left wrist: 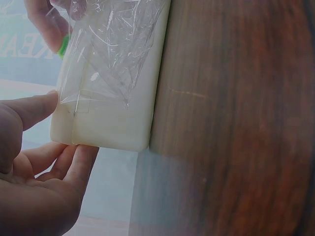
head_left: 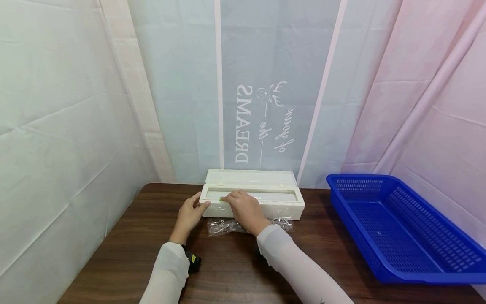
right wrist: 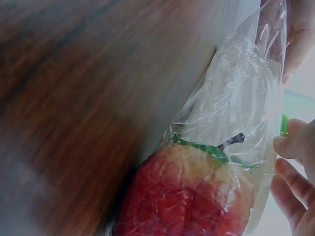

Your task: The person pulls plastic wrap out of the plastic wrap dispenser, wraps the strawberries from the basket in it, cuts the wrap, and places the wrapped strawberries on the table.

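A white cling film dispenser box [head_left: 209, 210] stands at the table's back edge, its lid [head_left: 250, 177] tipped open behind it. My left hand [head_left: 190, 214] grips the box's left end, thumb at the front top edge and fingers round the end. With thumb and fingertips my right hand [head_left: 246, 209] pinches a small green slider cutter [left wrist: 63, 45] on the top edge, left of the middle. Clear cling film [head_left: 220, 227] hangs down the front onto the table. In the right wrist view, a red apple [right wrist: 182, 196] with stem and green leaf lies under the film; my right forearm hides it from the head view.
A blue slatted plastic basket [head_left: 358, 184] stands at the right of the dark wooden table [head_left: 125, 253]. Behind the table hangs a printed cloth [head_left: 190, 105], with pale cloth on both sides. A dark wrist device [head_left: 193, 259] sits on my left wrist.
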`<move>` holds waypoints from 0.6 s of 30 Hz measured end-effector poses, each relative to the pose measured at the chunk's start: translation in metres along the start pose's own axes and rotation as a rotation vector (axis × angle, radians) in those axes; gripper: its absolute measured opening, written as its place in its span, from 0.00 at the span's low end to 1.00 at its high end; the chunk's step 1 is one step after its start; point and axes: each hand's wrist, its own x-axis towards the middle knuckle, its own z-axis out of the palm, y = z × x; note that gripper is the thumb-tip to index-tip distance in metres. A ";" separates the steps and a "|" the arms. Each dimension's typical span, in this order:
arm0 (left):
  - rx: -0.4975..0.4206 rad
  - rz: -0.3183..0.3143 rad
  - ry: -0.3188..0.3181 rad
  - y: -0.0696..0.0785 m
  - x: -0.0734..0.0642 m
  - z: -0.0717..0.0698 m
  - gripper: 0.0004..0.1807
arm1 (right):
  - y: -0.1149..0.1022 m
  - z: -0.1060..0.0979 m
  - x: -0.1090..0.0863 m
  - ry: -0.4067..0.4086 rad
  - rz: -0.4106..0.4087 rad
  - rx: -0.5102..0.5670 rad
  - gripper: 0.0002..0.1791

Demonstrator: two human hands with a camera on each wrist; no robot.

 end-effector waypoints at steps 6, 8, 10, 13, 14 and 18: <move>-0.007 0.000 -0.001 0.000 0.000 0.000 0.34 | 0.000 0.000 0.001 -0.015 -0.009 -0.010 0.16; -0.010 -0.002 0.000 0.000 0.000 0.001 0.34 | 0.000 -0.001 0.001 -0.020 -0.013 -0.012 0.17; -0.007 0.000 0.002 0.000 0.000 0.001 0.34 | 0.000 -0.001 0.001 -0.020 -0.017 -0.013 0.17; -0.003 0.004 0.008 0.000 0.000 0.001 0.34 | 0.000 -0.002 0.000 -0.020 -0.022 -0.010 0.18; -0.002 0.005 0.008 0.000 0.000 0.001 0.34 | 0.000 -0.002 0.000 -0.023 -0.021 -0.010 0.19; -0.001 0.005 0.002 0.000 0.000 0.000 0.34 | 0.000 0.000 0.001 -0.052 -0.020 -0.013 0.21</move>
